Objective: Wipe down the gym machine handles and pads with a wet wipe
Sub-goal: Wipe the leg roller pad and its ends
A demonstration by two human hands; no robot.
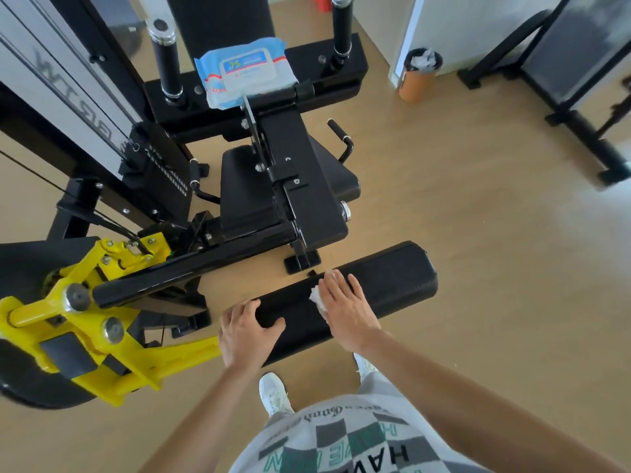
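Note:
A long black roller pad (386, 278) of the gym machine lies across the lower middle of the view. My right hand (345, 308) presses flat on its middle with a white wet wipe (317, 297) under the palm and fingers. My left hand (247, 331) grips the pad's left end, thumb on top. The black seat pad (246, 189) sits beyond it. Two black handles (167, 66) (342, 32) stand upright at the back. A blue pack of wet wipes (246, 71) rests on the machine's frame between them.
A yellow pivot bracket (88, 319) juts out at the left beside the pad. The weight stack guard (78, 107) stands at far left. An orange bin (418, 76) with used wipes stands on the wooden floor at back right, near another black machine base (580, 124).

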